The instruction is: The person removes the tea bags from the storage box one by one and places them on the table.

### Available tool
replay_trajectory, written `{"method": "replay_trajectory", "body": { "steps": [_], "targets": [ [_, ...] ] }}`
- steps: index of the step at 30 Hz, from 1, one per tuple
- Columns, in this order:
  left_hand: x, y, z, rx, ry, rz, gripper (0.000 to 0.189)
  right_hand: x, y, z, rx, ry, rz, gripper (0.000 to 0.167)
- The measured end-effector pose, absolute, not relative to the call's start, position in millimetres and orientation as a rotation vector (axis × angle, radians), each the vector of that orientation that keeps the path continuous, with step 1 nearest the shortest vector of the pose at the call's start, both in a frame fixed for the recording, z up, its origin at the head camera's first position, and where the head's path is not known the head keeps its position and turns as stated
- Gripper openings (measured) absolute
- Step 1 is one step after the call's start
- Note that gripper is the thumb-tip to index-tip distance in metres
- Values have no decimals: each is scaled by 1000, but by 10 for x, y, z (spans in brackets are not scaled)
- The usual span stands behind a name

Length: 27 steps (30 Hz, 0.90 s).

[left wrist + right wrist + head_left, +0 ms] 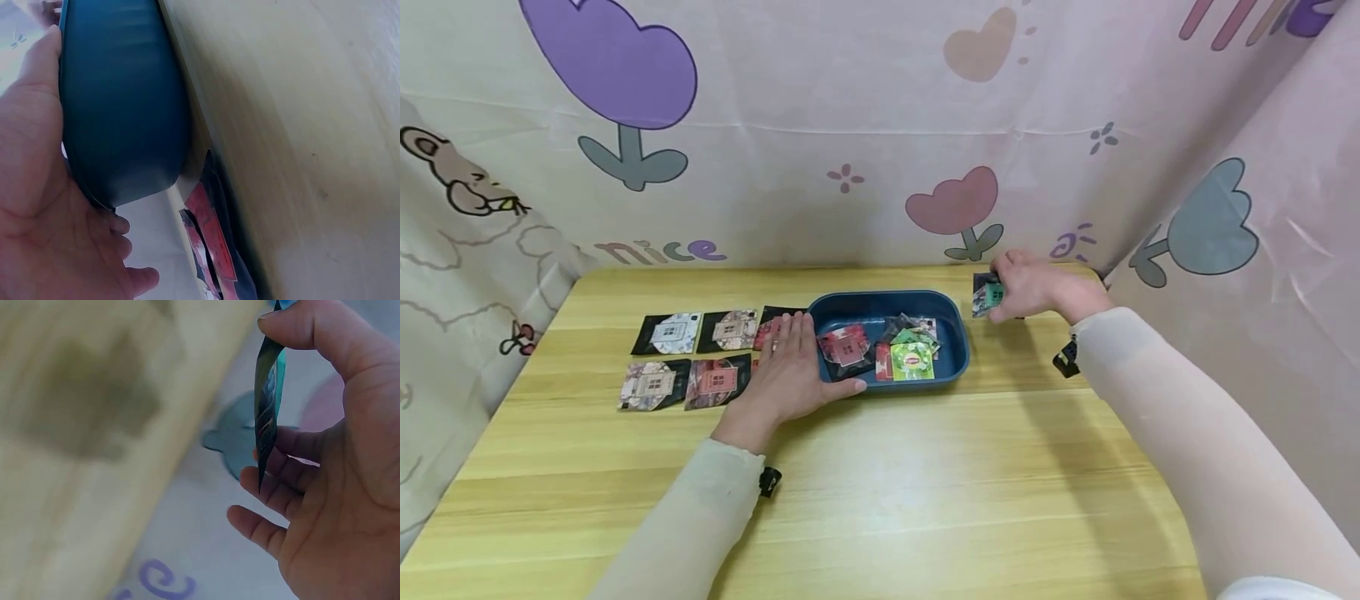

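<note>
My right hand (1030, 287) pinches a black-and-green tea sachet (986, 296) between thumb and fingers, off the right end of the blue tray (956, 350). In the right wrist view the sachet (267, 406) is seen edge-on, above the table. Against the tray's left end rests my left hand (790, 371), its fingers straight and its thumb along the near rim. Inside the tray lie a red-and-black sachet (847, 348), a yellow-green one (912, 362) and other overlapping packets.
Left of the tray, sachets lie in two rows, among them a white-and-black one (667, 334) and a red one (718, 381); my left hand partly covers the rightmost ones. Behind the wooden table (925, 492) hangs a patterned curtain (820, 125).
</note>
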<state>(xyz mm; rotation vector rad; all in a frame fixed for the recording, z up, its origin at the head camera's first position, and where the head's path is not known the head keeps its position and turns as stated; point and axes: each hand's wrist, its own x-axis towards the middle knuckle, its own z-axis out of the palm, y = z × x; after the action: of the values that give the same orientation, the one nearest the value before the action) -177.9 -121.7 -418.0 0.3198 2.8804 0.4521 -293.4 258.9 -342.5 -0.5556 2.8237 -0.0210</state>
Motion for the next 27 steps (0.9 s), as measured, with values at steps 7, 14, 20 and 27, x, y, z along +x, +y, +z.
{"method": "replay_trajectory", "body": {
  "steps": [7,14,20,27],
  "targets": [
    [-1770,-1236,-4185,327,2885,455,142,-3011,2529,-3812,-588,2775,-7,85],
    [-1774,-1208,-4193,324,2889,463,141,-3068,2531,-3978,-594,2752,-12,87],
    [-1774,-1205,-4202,319,2889,473,142,-3110,2526,-4038,-575,2734,-9,88],
    [-1784,-1214,-4231,317,2889,478,141,-3145,2521,-4068,-565,2723,-33,88]
  ]
}}
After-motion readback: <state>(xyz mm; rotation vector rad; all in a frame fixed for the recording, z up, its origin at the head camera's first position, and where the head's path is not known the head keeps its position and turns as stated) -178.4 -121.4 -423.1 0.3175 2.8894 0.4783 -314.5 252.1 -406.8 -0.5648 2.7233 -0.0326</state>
